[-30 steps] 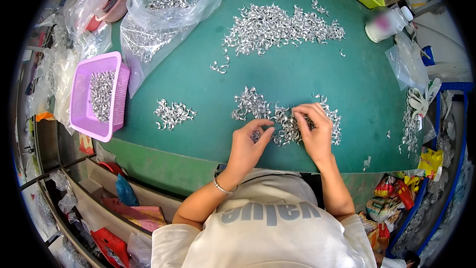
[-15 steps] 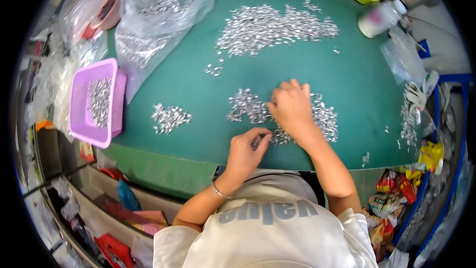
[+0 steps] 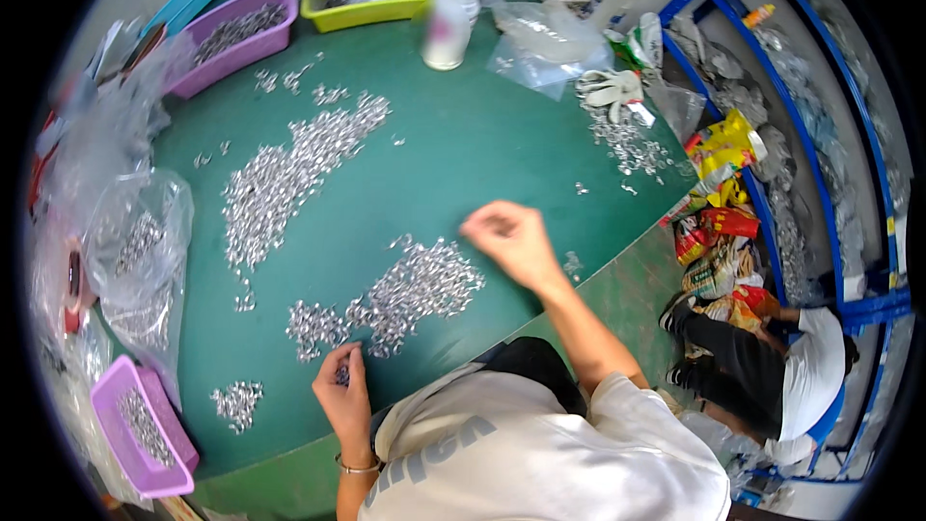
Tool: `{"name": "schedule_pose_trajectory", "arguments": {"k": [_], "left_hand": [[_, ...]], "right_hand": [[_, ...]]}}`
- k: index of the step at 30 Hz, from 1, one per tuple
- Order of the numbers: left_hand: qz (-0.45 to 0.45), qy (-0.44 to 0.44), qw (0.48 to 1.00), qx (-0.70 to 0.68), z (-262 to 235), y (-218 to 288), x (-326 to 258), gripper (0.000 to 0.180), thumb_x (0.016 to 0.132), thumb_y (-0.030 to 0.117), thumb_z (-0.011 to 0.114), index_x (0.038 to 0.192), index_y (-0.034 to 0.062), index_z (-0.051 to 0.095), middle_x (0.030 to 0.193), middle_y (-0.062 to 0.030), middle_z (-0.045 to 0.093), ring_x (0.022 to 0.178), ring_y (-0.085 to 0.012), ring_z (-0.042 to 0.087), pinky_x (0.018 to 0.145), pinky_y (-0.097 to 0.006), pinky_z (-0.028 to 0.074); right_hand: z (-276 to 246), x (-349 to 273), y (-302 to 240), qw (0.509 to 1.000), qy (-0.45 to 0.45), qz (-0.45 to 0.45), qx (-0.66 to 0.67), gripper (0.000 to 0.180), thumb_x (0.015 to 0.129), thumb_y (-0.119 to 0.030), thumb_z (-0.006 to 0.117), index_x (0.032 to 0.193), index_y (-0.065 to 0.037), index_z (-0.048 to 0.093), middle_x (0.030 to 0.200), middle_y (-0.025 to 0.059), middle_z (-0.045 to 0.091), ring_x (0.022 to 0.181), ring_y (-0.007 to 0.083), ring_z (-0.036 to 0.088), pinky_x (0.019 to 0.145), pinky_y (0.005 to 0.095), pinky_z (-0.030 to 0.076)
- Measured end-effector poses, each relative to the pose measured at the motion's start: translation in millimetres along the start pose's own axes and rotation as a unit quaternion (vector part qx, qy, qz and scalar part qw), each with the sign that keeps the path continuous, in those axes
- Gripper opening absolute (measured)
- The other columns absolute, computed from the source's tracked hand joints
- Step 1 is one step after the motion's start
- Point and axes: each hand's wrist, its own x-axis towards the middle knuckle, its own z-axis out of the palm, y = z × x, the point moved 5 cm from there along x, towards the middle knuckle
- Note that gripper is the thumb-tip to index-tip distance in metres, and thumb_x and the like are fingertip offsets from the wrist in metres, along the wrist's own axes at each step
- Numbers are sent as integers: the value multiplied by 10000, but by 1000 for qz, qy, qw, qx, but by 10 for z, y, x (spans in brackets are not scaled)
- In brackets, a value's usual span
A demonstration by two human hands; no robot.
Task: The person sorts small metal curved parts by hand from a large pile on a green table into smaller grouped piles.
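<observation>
My left hand (image 3: pixel 344 391) is closed at the near edge of the table, its fingers and thumb curled round several small silvery metal pieces (image 3: pixel 342 375). It lies just below a small heap of the same pieces (image 3: pixel 316 327). A larger pile (image 3: pixel 415 287) sits to the right of that heap. Beyond this pile's right end, my right hand (image 3: pixel 508 239) hovers with its fingers bent inward. Motion blurs it slightly, and what lies between the fingers cannot be made out.
A long spread of metal pieces (image 3: pixel 289 174) covers the far left of the green table (image 3: pixel 463 135). Purple baskets (image 3: pixel 114 400), a plastic bag (image 3: pixel 169 232), a yellow-green tray (image 3: pixel 371 12) and a white bottle (image 3: pixel 446 34) stand around it. A person (image 3: pixel 810 362) crouches at right.
The view has swung right, bringing the blue rack and the crouching person into sight. My right hand has moved off the pile to its right side; my left hand stays closed nearby.
</observation>
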Motion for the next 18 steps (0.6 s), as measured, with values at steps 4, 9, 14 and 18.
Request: {"name": "schedule_pose_trajectory", "arguments": {"k": [4,9,14,18], "left_hand": [[28,16,999,26,-15,34,-31,125,846,71,574,873,-41,624,717,8,557,625,-42,427,548,-202,336],[39,9,999,37,117,54,-31,124,846,63,568,862,-49,619,735,-8,575,643,-52,446,575,-205,364],[62,12,996,59,220,86,-24,109,835,36,566,855,-58,615,713,-31,577,631,-71,458,578,-223,381],[44,30,996,72,201,152,-30,106,825,34,577,855,-58,619,709,-53,594,648,-87,502,600,-242,416]], "right_hand": [[-1461,83,433,962,254,-44,-85,60,758,-72,643,757,-12,641,680,-2,603,637,53,522,581,213,430],[-2932,70,933,854,395,65,-332,107,733,-118,664,745,-12,656,665,116,610,621,189,579,606,308,459],[-3085,157,1041,812,358,-27,-460,92,710,-98,677,738,-17,645,806,140,614,802,288,562,725,376,447],[-2228,189,429,852,316,-120,-398,84,738,-89,648,767,-12,632,846,132,612,852,313,546,763,381,435]]}}
